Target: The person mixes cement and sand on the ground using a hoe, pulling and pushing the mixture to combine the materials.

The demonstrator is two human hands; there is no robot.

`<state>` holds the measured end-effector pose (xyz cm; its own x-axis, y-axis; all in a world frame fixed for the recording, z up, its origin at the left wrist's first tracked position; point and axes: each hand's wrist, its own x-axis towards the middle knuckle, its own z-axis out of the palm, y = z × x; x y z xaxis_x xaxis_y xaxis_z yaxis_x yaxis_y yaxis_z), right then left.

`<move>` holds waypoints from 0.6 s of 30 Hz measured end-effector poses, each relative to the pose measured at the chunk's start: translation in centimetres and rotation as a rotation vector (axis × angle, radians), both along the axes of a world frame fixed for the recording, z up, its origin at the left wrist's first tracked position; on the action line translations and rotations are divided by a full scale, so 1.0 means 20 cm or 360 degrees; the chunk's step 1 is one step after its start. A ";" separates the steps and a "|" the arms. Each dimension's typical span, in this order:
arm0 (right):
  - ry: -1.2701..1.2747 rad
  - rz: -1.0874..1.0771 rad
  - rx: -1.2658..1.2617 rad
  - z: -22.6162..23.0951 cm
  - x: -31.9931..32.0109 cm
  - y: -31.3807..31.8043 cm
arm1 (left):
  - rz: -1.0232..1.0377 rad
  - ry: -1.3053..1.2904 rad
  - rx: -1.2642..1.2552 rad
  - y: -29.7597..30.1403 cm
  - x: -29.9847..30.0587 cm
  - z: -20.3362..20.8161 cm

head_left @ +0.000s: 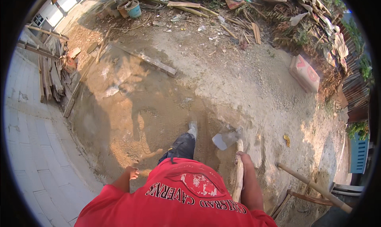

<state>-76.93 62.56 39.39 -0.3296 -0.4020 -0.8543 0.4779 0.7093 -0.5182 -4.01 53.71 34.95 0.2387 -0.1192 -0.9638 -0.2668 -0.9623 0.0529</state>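
My right hand is closed around the pale wooden handle of a shovel. The handle runs forward from beside my body to a light grey metal blade, which rests on the sandy ground ahead of me and to the right. My left hand hangs at my left side, holding nothing, its fingers loosely bent and apart. One foot in a pale, dusty covering stands forward on the dirt, to the left of the blade. The other foot is hidden.
A wooden beam lies ahead. Grey block wall runs along the left, with stacked planks near it. A paper sack stands right, below a debris heap. A pole slants at lower right. Buckets are far left.
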 end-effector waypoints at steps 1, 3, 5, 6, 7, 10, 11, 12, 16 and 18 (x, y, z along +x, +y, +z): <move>0.0029 0.0094 0.0105 -0.01 0.08 -0.12 | -0.0045 -0.0025 0.0078 0.05 0.12 0.04; 0.0154 0.0297 0.0361 -0.08 -0.19 -0.23 | -0.0561 -0.0005 0.0149 -0.13 -0.16 -0.02; 0.0320 0.0985 0.0460 -0.13 -0.18 -0.38 | -0.0461 0.0016 0.0176 -0.49 -0.33 -0.09; 0.0586 0.1787 0.0327 -0.11 -0.15 -0.48 | -0.0432 0.0022 0.0115 -0.67 -0.38 -0.15; 0.0876 0.2462 0.0094 -0.09 -0.10 -0.59 | -0.0432 0.0031 -0.0060 -0.90 -0.45 -0.21; 0.0777 0.2441 0.0206 0.08 -0.09 -0.94 | -0.0356 0.0176 -0.0715 -1.74 -0.90 -0.31; 0.0745 0.2149 0.0432 0.19 -0.18 -1.01 | -0.0175 0.0376 -0.0900 -2.08 -1.29 -0.22; 0.0666 0.2067 0.0454 0.21 -0.14 -1.16 | -0.0249 0.0430 -0.1007 -2.32 -1.31 -0.20; 0.0703 0.1858 0.0531 0.34 -0.27 -1.60 | -0.0301 0.0639 -0.1449 -3.20 -1.93 0.31; 0.0738 0.1840 0.0514 0.38 -0.35 -1.82 | -0.0220 0.0712 -0.1623 -3.39 -2.09 0.53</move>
<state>-83.88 26.15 47.05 -0.2206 -0.4493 -0.8657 -0.6734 0.7123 -0.1980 -45.83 -14.04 45.58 -0.1808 -0.9004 -0.3958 -0.1274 -0.3776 0.9172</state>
